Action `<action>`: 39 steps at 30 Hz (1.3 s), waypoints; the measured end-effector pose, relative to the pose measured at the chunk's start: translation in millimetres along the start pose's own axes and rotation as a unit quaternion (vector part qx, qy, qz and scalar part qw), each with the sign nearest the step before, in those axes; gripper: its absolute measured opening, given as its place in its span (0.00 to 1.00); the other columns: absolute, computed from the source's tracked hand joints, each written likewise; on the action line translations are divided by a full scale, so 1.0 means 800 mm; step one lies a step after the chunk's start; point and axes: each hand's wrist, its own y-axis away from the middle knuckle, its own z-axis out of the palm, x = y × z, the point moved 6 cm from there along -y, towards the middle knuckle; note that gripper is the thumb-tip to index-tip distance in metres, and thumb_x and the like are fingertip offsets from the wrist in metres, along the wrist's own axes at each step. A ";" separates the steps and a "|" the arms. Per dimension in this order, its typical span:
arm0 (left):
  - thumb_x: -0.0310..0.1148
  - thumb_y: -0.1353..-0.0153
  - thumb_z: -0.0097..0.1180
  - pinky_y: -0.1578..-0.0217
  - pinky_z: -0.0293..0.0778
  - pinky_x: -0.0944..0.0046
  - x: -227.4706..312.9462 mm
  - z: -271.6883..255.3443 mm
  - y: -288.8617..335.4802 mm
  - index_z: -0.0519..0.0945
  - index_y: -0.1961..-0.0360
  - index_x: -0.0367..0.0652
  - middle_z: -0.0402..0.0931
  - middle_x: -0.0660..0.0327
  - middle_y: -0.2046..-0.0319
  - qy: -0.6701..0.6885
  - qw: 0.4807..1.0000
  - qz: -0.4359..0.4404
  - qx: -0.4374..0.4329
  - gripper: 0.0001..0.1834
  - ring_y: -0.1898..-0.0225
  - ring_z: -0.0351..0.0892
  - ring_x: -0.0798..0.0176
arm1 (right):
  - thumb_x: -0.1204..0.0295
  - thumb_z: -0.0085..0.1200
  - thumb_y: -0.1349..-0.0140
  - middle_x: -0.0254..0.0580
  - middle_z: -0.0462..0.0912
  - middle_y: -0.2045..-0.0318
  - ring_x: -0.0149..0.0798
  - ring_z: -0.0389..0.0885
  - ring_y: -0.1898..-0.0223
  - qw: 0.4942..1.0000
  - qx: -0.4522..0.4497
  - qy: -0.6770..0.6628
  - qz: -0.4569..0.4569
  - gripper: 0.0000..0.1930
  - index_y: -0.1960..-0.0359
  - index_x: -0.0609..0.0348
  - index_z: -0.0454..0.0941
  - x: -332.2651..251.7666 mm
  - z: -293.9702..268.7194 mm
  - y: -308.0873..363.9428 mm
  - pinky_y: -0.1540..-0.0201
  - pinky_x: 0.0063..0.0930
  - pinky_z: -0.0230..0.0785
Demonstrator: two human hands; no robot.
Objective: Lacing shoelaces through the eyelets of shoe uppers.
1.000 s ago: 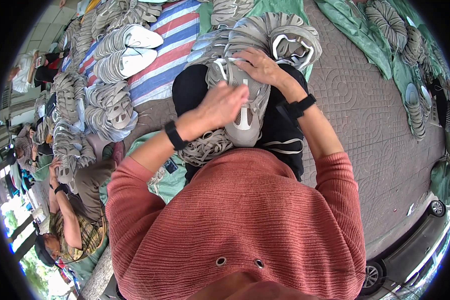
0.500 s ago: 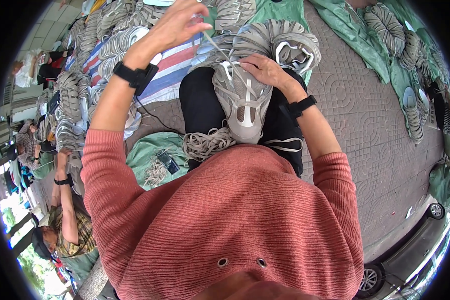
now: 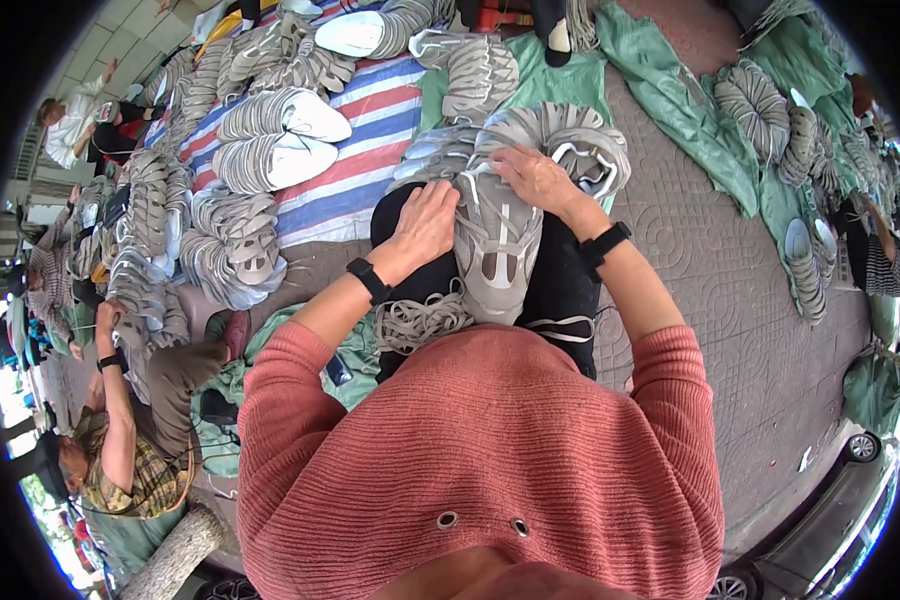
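A grey and beige sneaker (image 3: 495, 250) lies on my lap, toe toward me. My left hand (image 3: 425, 222) rests on its left side near the laces, fingers pressed to the upper. My right hand (image 3: 537, 178) grips the shoe's far end by the tongue and collar. A bundle of grey laces (image 3: 420, 322) lies on my left thigh just below the left wrist. Both wrists wear black bands. Just beyond my knees lies a heap of similar sneakers (image 3: 570, 145).
Rows of grey sneakers (image 3: 220, 235) lie on a striped tarp (image 3: 365, 150) at the upper left. More shoes (image 3: 770, 115) sit on green sheeting at the right. Another seated person (image 3: 120, 440) works at the lower left, others farther back. A car (image 3: 830, 520) stands at the lower right.
My left hand, raised high and pulling a lace half a second ago, has come back down onto the sneaker's side. My right hand has stayed on the shoe.
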 end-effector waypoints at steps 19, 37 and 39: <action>0.24 0.40 0.41 0.54 0.67 0.50 0.034 0.003 0.014 0.61 0.62 0.36 0.62 0.39 0.53 0.170 0.981 -0.021 0.089 0.06 0.55 0.68 0.38 | 0.60 0.53 0.46 0.47 0.61 0.46 0.54 0.60 0.43 0.983 -0.136 0.048 0.118 0.27 0.43 0.20 0.64 -0.026 0.025 0.034 0.43 0.48 0.59; 0.27 0.51 0.55 0.69 0.69 0.52 -0.037 -0.165 -0.065 0.70 0.62 0.43 0.74 0.56 0.79 -0.184 0.964 0.187 -0.037 0.14 0.72 0.76 0.46 | 0.37 0.34 0.42 0.48 0.55 0.38 0.60 0.48 0.37 0.963 -0.227 -0.086 0.119 0.29 0.49 0.34 0.75 -0.008 0.060 0.015 0.37 0.52 0.43; 0.25 0.51 0.53 0.75 0.69 0.59 -0.073 -0.222 -0.095 0.71 0.64 0.43 0.73 0.57 0.80 -0.171 0.983 0.049 0.043 0.11 0.77 0.76 0.53 | 0.34 0.42 0.48 0.47 0.52 0.37 0.61 0.45 0.36 0.954 -0.257 -0.077 0.135 0.31 0.47 0.32 0.73 -0.012 0.062 0.017 0.37 0.56 0.44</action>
